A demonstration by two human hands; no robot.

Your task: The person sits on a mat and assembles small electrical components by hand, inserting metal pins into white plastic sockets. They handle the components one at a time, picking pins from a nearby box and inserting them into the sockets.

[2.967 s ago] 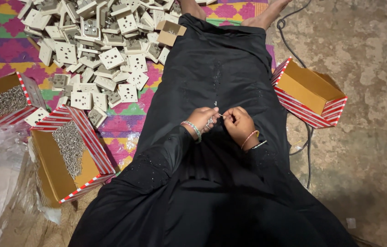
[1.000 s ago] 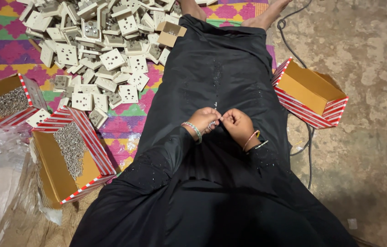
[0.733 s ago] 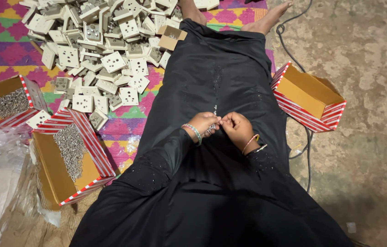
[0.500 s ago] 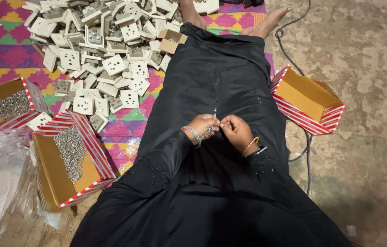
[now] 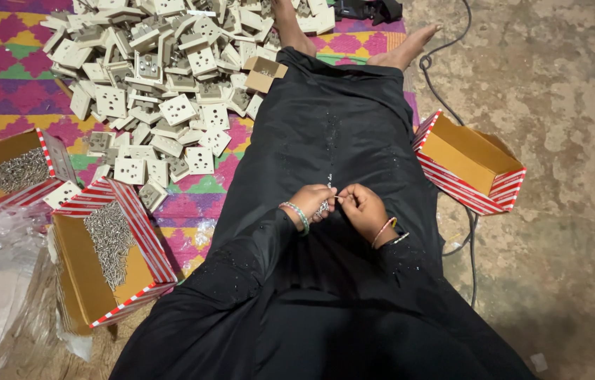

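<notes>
Your mat's heap of cream socket plates and the open screw box sit farther down the view than three seconds ago. On your lap, your left hand and right hand pinch small screws, light, slippery; grip them by the shank.

Two hands, the left hand and right hand, meet mid-frame. Three red-striped cardboard boxes: two holding screws, the left-edge box and lower-left box, and one box at right showing a bare inside. One small brown carton upper centre. Socket plates, upper left: dozens, too many to count. Two bare feet at top. One cable at right.
</notes>
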